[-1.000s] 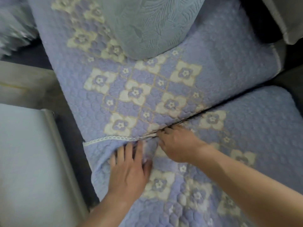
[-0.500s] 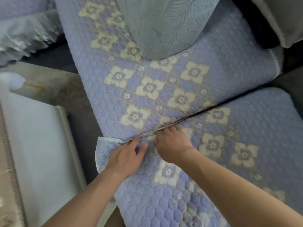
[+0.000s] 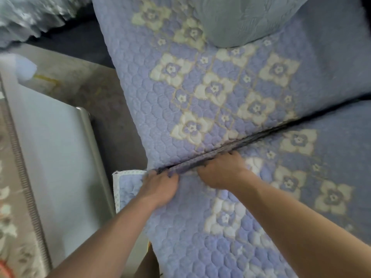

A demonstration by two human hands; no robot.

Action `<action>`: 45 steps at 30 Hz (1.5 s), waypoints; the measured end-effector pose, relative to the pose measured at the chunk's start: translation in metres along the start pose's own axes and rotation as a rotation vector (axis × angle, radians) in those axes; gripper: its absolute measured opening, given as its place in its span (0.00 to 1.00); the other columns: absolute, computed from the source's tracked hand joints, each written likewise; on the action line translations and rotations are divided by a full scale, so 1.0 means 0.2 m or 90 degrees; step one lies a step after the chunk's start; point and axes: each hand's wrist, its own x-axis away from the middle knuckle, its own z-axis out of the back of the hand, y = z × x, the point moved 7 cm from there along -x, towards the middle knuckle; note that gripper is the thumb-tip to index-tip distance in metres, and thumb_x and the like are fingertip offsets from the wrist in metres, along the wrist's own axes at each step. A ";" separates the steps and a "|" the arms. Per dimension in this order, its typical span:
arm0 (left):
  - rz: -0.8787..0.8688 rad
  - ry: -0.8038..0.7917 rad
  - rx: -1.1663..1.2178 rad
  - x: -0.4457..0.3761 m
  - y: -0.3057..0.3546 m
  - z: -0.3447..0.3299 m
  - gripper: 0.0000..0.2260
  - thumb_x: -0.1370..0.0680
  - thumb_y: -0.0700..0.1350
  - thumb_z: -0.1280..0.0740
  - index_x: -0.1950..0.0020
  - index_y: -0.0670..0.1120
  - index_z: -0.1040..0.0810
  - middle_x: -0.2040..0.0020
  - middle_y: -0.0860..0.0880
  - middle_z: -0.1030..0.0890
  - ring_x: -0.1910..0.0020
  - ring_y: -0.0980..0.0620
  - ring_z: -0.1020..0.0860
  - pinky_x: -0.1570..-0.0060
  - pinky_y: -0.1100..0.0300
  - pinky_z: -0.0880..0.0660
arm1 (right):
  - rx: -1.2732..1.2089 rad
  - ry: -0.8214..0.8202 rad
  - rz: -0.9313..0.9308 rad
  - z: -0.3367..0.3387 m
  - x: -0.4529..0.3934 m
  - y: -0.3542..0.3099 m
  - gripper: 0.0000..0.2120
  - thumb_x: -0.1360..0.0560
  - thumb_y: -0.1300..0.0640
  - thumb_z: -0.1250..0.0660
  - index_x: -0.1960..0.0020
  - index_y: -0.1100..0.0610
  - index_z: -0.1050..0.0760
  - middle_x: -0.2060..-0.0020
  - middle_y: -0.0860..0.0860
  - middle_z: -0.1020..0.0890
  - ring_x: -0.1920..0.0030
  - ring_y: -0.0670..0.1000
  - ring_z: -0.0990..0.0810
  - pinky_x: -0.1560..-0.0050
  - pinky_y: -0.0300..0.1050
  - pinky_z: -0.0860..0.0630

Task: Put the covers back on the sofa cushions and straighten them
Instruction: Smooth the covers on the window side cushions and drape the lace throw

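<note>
Head view: looking down on two sofa cushions meeting at a dark seam running diagonally. Both forearms reaching in from the bottom edge, both hands at the seam. Left hand (image 3: 160, 187) palm down near the front end of the seam, fingers (image 3: 170, 175) curling into the gap and bunching the edge of the near cushion cover (image 3: 200, 237). Right hand (image 3: 222, 171) just beside it, further along the seam, knuckles up, fingers tucking down into the gap on the same cover edge; fingertips hidden in the fold. Near cover showing a white lace trim (image 3: 117, 189) at its front left corner. Far cushion cover (image 3: 150, 107) lying flat: lilac quilted fabric, cream flower pattern. Pale grey-green pillow (image 3: 241, 19) sitting on the far cushion at top. Pale low tabletop (image 3: 56, 157) to the left, patterned rug (image 3: 12, 197) at the left edge. Not seeing any readable labels or writing.
</note>
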 end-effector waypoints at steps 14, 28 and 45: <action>0.084 -0.084 0.470 0.01 -0.12 0.03 0.10 0.23 0.56 0.35 0.47 0.53 0.19 0.49 0.50 0.18 0.48 0.49 0.21 0.41 0.52 0.27 | -0.056 -0.175 -0.070 -0.03 -0.17 0.15 0.31 0.26 0.36 0.51 0.27 0.45 0.34 0.26 0.53 0.33 0.27 0.60 0.35 0.28 0.61 0.37; -0.151 0.331 -0.043 0.15 0.29 0.01 0.21 0.19 0.63 0.50 0.34 0.58 0.24 0.35 0.55 0.21 0.35 0.47 0.25 0.38 0.43 0.30 | 0.127 0.092 -0.128 0.18 -0.03 0.71 0.38 0.28 0.42 0.68 0.40 0.51 0.23 0.42 0.53 0.19 0.40 0.58 0.24 0.30 0.59 0.41; -0.083 0.219 0.231 0.11 0.00 -0.02 0.23 0.20 0.66 0.51 0.33 0.58 0.28 0.31 0.46 0.27 0.32 0.42 0.29 0.31 0.44 0.35 | -0.181 0.299 -0.195 -0.16 0.46 0.69 0.28 0.18 0.40 0.49 0.21 0.46 0.49 0.20 0.50 0.52 0.21 0.55 0.56 0.22 0.58 0.55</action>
